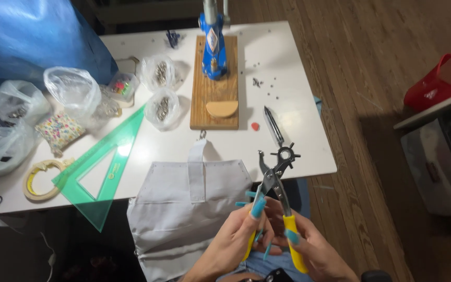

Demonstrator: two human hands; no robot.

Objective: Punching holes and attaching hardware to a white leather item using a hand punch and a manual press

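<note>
**Both hands on the punch pliers, low over the grey fabric**

Head view: you hold the revolving punch pliers (274,183) with both hands at the bottom of the frame, just off the near edge of the white table (298,83). Your left hand (230,245) has its fingers curled around one yellow handle, with one finger stretched up along the metal shank. Your right hand (314,253) is wrapped around the other yellow handle. The punch wheel points up and away from you, above the table edge. The grey fabric piece (184,209) with its strap hangs over the table edge, just left of your hands. Further back stand the blue press (213,49) on its wooden board, the green set square (108,167) and bags of metal fittings (162,107).
</note>
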